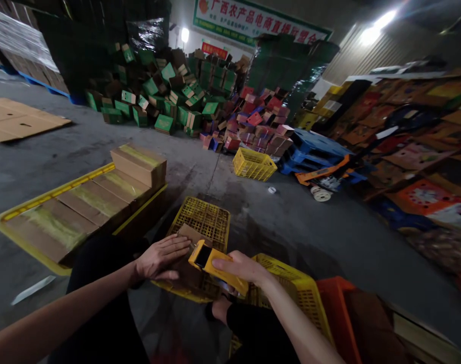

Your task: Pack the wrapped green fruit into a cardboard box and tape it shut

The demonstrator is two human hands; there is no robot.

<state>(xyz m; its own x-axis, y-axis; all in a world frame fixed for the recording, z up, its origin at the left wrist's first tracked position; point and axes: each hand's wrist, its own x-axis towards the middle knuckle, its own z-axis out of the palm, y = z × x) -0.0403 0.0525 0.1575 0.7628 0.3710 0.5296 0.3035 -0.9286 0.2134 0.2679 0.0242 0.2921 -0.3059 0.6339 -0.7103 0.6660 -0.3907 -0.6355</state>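
My right hand (238,266) is wrapped round a yellow tape dispenser (221,271), its front end over a small cardboard box (193,233). Flat on the same box lies my left hand (164,258), fingers stretched out and pointing at the dispenser. The box rests on an upturned yellow plastic crate (215,215) between my legs. Much of the box is hidden by my hands and the dispenser, so I cannot tell how its flaps lie.
To my left, a yellow crate (14,215) holds several taped boxes (97,202). Another yellow crate (301,283) and an orange crate (338,298) stand at my right. Farther off are a yellow basket (254,164), blue pallets (310,146), an orange pallet jack (325,174) and heaped green boxes (164,123).
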